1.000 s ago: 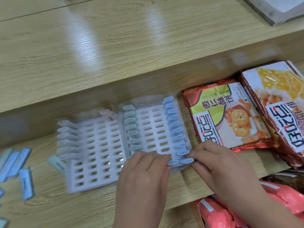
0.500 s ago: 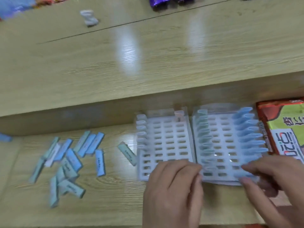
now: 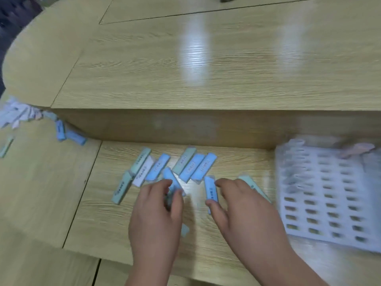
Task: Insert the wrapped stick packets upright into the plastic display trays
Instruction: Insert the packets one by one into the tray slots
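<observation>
Several blue, green and white wrapped stick packets (image 3: 193, 167) lie loose on the lower wooden shelf. My left hand (image 3: 156, 215) is curled over a blue packet (image 3: 173, 183), fingers closing around it. My right hand (image 3: 245, 207) pinches another blue packet (image 3: 210, 188) between thumb and fingers. A white plastic display tray (image 3: 329, 201) with rows of slots lies at the right, with several packets standing in its left column and one pink packet (image 3: 356, 150) at its far corner. The picture is motion-blurred.
A raised wooden tabletop (image 3: 206, 69) runs behind the shelf, its front wall just beyond the packets. More blue packets (image 3: 70, 134) and a heap of white ones (image 3: 16, 114) lie at the far left. A green packet (image 3: 6, 146) lies near the left edge.
The view has swung left, away from the trays and snack bags. Both hands left the tray and came over to the loose packets, each closing on a blue one.
</observation>
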